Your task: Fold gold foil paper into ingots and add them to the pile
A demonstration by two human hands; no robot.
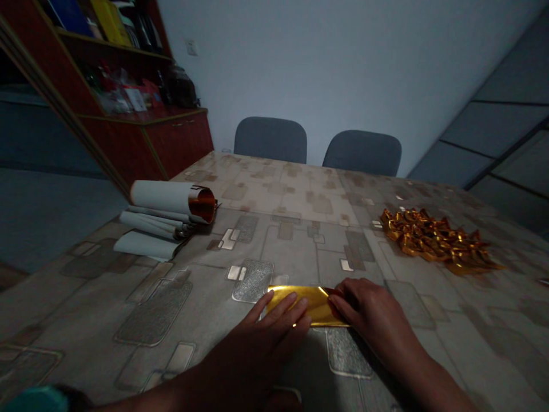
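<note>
A strip of shiny gold foil paper (319, 300), folded into a long rectangle, lies on the patterned tablecloth before me. My left hand (274, 326) rests flat on its left part with the fingers spread. At the right end, my right hand (369, 303) is closed, thumb and fingers pinching the strip's upper right corner, which looks turned over there. The fingertips of that hand are partly hidden. Farther right sits a cluster of folded gold foil pieces (437, 237). On the left is a stack of rolled and folded sheets (160, 194), pale outside and coppery inside.
The table (295, 189) reaches toward two grey chairs (270, 139) at the far wall. A red-brown wooden cabinet (184, 140) with filled shelves stands at the back left. Grey panels (493, 126) line the right side. A teal round object (40, 399) shows at the lower left.
</note>
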